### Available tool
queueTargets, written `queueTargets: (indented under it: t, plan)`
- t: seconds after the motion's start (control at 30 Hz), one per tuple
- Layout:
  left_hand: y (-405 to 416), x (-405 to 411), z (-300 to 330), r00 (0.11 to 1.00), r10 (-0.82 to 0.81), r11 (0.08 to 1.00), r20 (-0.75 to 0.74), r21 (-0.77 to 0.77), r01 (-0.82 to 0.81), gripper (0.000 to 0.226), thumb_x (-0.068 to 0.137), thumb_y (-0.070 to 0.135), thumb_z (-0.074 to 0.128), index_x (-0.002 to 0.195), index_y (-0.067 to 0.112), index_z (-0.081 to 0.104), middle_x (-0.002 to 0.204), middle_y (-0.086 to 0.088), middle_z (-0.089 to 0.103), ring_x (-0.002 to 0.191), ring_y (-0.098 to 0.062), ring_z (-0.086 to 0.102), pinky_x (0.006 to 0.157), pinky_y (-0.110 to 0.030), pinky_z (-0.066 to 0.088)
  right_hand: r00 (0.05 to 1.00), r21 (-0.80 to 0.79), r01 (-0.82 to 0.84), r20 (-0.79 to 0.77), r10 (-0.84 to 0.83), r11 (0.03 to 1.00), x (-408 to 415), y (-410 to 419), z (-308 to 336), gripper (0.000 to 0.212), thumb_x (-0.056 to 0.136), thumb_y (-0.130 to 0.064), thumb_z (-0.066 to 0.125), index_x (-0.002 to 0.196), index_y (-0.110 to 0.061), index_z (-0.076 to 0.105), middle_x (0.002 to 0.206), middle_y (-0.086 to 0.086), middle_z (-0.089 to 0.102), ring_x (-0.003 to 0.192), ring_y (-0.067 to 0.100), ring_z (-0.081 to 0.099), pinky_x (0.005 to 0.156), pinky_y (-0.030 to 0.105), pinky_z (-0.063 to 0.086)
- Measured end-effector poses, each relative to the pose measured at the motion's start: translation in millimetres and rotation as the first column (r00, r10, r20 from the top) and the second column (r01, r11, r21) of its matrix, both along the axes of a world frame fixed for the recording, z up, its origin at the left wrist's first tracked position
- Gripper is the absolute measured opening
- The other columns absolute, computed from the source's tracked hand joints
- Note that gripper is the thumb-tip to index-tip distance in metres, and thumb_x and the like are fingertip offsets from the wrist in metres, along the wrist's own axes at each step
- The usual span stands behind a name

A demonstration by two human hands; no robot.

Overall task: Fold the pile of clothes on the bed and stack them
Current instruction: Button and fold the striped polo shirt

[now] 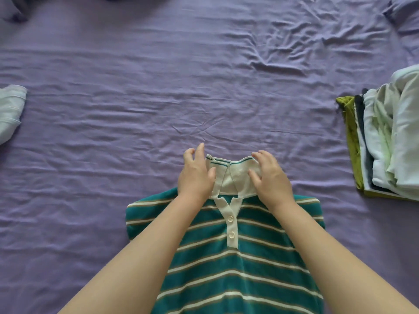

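Hands: left (195, 175) and right (271, 177) pinch collar (233, 177) edges; open sheet (158, 87) beyond

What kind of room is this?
Most likely a bedroom: a wide purple bedsheet covers the whole surface, a pillow sits at the far corner, and folded clothes are stacked beside a striped shirt.

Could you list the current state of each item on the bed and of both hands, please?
Striped polo shirt: lying flat, front up, buttoned, sleeves tucked away.
Collar: turned up, held at both sides.
Left hand: on the collar's left side, fingers partly lifted.
Right hand: gripping the collar's right side.
Stack of folded clothes: folded, piled at right.
Pale garment: crumpled, at the left edge.
Purple bedsheet: wrinkled.
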State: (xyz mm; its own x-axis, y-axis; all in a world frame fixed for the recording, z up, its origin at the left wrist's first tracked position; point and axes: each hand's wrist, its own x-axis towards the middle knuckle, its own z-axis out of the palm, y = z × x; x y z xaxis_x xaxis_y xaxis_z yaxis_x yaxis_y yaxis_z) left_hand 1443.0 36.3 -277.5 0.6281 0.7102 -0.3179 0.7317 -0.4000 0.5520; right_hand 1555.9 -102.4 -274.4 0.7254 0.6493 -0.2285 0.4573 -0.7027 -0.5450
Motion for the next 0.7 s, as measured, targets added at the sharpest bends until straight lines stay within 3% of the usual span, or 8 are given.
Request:
queueTargets:
  t: [0.13, 0.2, 0.3, 0.37, 0.43, 0.5, 0.6, 0.7]
  plan:
    - [14, 21, -1, 0.987, 0.132, 0.986, -0.095, -0.093, -0.141, 0.042, 0.092, 0.043, 0.055, 0.125, 0.018, 0.054, 0.128, -0.006, 0.051, 0.113, -0.024, 0.053, 0.083, -0.034, 0.04, 0.992, -0.14, -0.123, -0.017, 0.122, 0.982, 11, 8, -3, 0.047, 0.096, -0.022, 0.051, 0.142, -0.024, 0.039, 0.135, 0.001, 0.049, 0.113, 0.023, 0.054, 0.085, 0.037, 0.048]
    - [17, 21, 1, 0.979, 0.192, 0.977, -0.075, -0.076, -0.198, 0.026, 0.092, 0.038, 0.056, 0.103, 0.018, 0.065, 0.112, -0.004, 0.063, 0.101, -0.023, 0.059, 0.078, -0.031, 0.044, 0.992, -0.046, -0.113, 0.043, 0.115, 0.993, 9, 4, 0, 0.027, 0.096, -0.02, 0.051, 0.122, -0.02, 0.056, 0.116, 0.001, 0.056, 0.097, 0.024, 0.058, 0.073, 0.035, 0.048]
    - [21, 13, 7, 0.934, 0.359, 0.893, 0.0, -0.292, -0.343, 0.015, 0.09, 0.024, 0.061, 0.088, 0.012, 0.069, 0.097, -0.008, 0.07, 0.093, -0.027, 0.065, 0.083, -0.039, 0.054, 0.987, 0.063, -0.144, 0.082, 0.138, 0.988, 4, -12, 8, 0.009, 0.093, -0.02, 0.058, 0.1, -0.017, 0.062, 0.102, -0.004, 0.057, 0.083, 0.017, 0.056, 0.067, 0.033, 0.049]
    - [20, 6, 16, 0.831, 0.557, 0.713, 0.017, -0.523, -0.467, 0.011, 0.088, 0.015, 0.065, 0.09, 0.005, 0.071, 0.089, -0.01, 0.07, 0.085, -0.028, 0.066, 0.081, -0.042, 0.057, 0.982, 0.032, -0.171, 0.085, 0.167, 0.985, 0, -24, 12, 0.009, 0.092, -0.024, 0.059, 0.095, -0.017, 0.064, 0.095, -0.008, 0.056, 0.078, 0.011, 0.053, 0.063, 0.027, 0.048]
    - [14, -3, 29, 0.698, 0.714, 0.437, -0.051, -0.747, -0.501, 0.007, 0.086, 0.008, 0.064, 0.085, 0.005, 0.069, 0.079, -0.01, 0.069, 0.072, -0.023, 0.066, 0.064, -0.035, 0.059, 0.984, -0.014, -0.172, 0.052, 0.173, 0.985, -3, -30, 17, 0.022, 0.095, -0.034, 0.055, 0.088, -0.016, 0.065, 0.086, -0.009, 0.058, 0.075, 0.01, 0.053, 0.061, 0.025, 0.046]
    - [11, -12, 37, 0.651, 0.75, 0.279, -0.118, -0.836, -0.473, 0.009, 0.087, 0.009, 0.058, 0.081, 0.008, 0.064, 0.072, -0.008, 0.073, 0.071, -0.021, 0.068, 0.059, -0.03, 0.054, 0.988, -0.051, -0.15, 0.026, 0.151, 0.987, -4, -25, 22, 0.031, 0.097, -0.041, 0.048, 0.089, -0.016, 0.065, 0.081, -0.007, 0.062, 0.072, 0.013, 0.056, 0.059, 0.027, 0.045]
    - [6, -19, 39, 0.67, 0.737, 0.301, -0.089, -0.844, -0.444, 0.013, 0.094, 0.013, 0.045, 0.086, 0.01, 0.055, 0.068, -0.006, 0.073, 0.078, -0.02, 0.066, 0.068, -0.032, 0.05, 0.993, -0.065, -0.107, 0.047, 0.11, 0.992, -5, -2, 24, 0.026, 0.097, -0.043, 0.046, 0.11, -0.022, 0.055, 0.09, -0.004, 0.066, 0.079, 0.019, 0.061, 0.058, 0.029, 0.041]
    - [1, -18, 35, 0.741, 0.67, 0.459, -0.044, -0.759, -0.461, 0.011, 0.098, 0.021, 0.048, 0.097, 0.013, 0.055, 0.073, -0.005, 0.066, 0.074, -0.017, 0.062, 0.064, -0.029, 0.051, 0.982, -0.104, -0.188, 0.01, 0.191, 0.977, -6, 27, 18, 0.037, 0.097, -0.037, 0.05, 0.132, -0.027, 0.046, 0.111, -0.001, 0.063, 0.102, 0.021, 0.059, 0.073, 0.034, 0.047]
